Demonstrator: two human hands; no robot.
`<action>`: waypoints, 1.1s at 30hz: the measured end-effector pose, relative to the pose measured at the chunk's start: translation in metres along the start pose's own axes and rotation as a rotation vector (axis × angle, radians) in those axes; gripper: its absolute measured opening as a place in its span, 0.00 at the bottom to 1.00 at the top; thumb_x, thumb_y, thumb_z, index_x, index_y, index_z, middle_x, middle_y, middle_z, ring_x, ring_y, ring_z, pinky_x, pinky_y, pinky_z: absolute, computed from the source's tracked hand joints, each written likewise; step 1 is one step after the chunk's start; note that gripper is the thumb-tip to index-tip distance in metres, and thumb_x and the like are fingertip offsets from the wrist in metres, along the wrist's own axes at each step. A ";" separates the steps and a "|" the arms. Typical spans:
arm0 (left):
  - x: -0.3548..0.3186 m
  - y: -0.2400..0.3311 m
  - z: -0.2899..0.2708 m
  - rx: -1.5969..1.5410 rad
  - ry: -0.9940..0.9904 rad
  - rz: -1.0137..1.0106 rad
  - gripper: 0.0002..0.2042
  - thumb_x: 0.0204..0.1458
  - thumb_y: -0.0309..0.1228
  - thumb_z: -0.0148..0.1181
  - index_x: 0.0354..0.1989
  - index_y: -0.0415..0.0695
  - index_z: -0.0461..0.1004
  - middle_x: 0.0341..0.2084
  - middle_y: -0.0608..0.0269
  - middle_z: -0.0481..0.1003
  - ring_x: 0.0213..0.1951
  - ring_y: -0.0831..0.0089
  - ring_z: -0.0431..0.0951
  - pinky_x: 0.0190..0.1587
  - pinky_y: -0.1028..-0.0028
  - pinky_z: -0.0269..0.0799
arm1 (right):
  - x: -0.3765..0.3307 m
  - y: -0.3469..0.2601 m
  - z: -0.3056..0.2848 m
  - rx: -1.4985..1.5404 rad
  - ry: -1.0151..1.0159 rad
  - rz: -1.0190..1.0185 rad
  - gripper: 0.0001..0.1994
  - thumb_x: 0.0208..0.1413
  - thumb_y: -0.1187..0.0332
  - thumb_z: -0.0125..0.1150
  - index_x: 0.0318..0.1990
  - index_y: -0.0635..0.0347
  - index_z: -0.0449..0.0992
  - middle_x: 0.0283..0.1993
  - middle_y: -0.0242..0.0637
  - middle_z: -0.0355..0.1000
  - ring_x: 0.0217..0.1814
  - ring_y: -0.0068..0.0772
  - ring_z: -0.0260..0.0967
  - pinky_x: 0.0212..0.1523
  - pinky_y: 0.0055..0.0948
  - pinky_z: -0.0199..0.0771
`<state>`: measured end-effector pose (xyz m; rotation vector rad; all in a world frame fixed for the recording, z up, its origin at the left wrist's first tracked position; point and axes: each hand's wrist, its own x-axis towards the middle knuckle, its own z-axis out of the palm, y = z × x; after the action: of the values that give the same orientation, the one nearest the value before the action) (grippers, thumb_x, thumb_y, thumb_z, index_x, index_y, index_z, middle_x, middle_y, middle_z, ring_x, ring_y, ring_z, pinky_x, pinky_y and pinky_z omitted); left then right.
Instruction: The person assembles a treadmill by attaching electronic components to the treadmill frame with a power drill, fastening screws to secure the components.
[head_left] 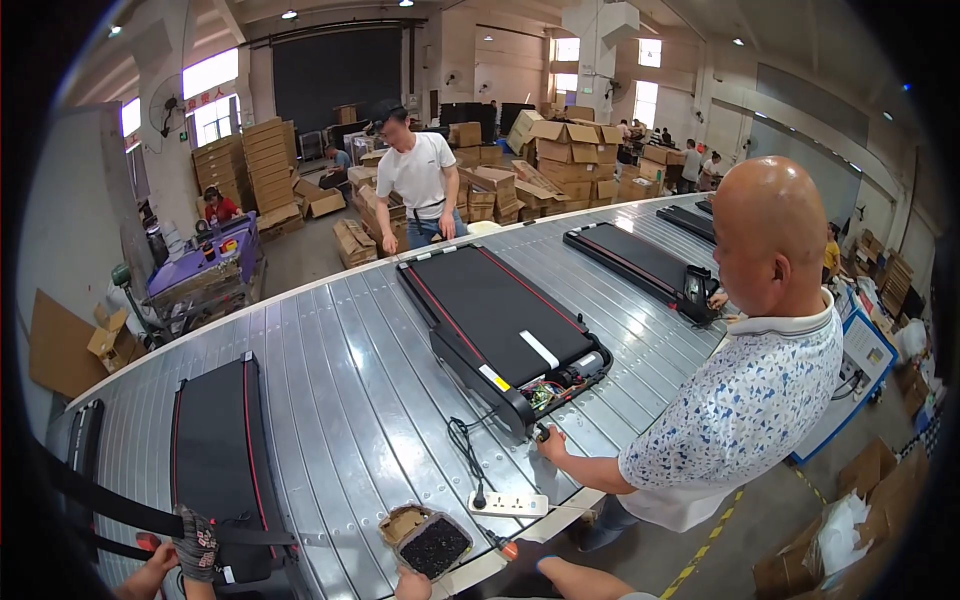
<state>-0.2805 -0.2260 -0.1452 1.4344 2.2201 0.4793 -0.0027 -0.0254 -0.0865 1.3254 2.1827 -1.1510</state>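
Two hands of ours sit at the bottom edge. Our left hand (pixel 160 572) is bare, bottom left, beside a patterned glove (pixel 197 545) lying against the near treadmill (pixel 215 460); we can't tell whether its fingers are apart or together, they're cut off by the frame. Our right hand (pixel 412 584) is just under a small tray of dark screws (pixel 434 546), touching its near edge; its fingers are mostly out of view, so grip state can't be told. A brown cardboard piece (pixel 400 522) lies just left of the tray.

All of this rests on the ribbed metal worktop (pixel 350 400). A white power strip (pixel 509 504) sits near the edge right of the tray, with a black cable (pixel 463 445) running up to a second treadmill (pixel 500 335) whose end cover is off, wiring exposed. A co-worker in a patterned shirt (pixel 745 410) has a hand at that open end. Another person in a white T-shirt (pixel 418 178) stands at the far side. Stacked cartons (pixel 570 160) behind.
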 end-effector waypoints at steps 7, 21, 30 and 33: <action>0.003 0.012 -0.012 0.084 -0.008 0.014 0.17 0.60 0.33 0.46 0.42 0.33 0.77 0.34 0.35 0.79 0.37 0.43 0.81 0.40 0.50 0.77 | -0.002 0.000 -0.027 -0.020 0.046 0.020 0.31 0.45 0.49 0.67 0.54 0.57 0.73 0.55 0.51 0.76 0.59 0.51 0.74 0.56 0.44 0.72; -0.018 0.054 -0.021 -0.172 -0.138 -0.741 0.40 0.54 0.39 0.54 0.68 0.30 0.42 0.52 0.34 0.76 0.56 0.48 0.78 0.57 0.55 0.73 | -0.001 0.057 -0.017 -0.118 -0.124 -0.047 0.40 0.41 0.41 0.70 0.58 0.58 0.73 0.57 0.52 0.75 0.60 0.51 0.73 0.59 0.44 0.72; -0.029 0.086 -0.004 -0.151 -0.070 -0.885 0.33 0.55 0.35 0.54 0.66 0.35 0.49 0.53 0.38 0.76 0.55 0.48 0.78 0.58 0.56 0.72 | -0.030 0.074 -0.034 -0.054 -0.075 -0.017 0.37 0.38 0.40 0.73 0.51 0.59 0.76 0.55 0.51 0.76 0.59 0.53 0.73 0.59 0.47 0.73; -0.033 0.098 -0.006 -0.156 -0.038 -0.917 0.32 0.55 0.34 0.55 0.65 0.36 0.50 0.53 0.39 0.76 0.56 0.49 0.78 0.59 0.56 0.71 | -0.029 0.085 -0.029 -0.101 -0.018 -0.106 0.32 0.39 0.44 0.72 0.47 0.59 0.78 0.48 0.50 0.79 0.51 0.50 0.77 0.52 0.45 0.77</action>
<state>-0.1976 -0.2177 -0.0838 0.2487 2.4350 0.2782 0.0880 0.0008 -0.0897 1.1657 2.2901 -1.0696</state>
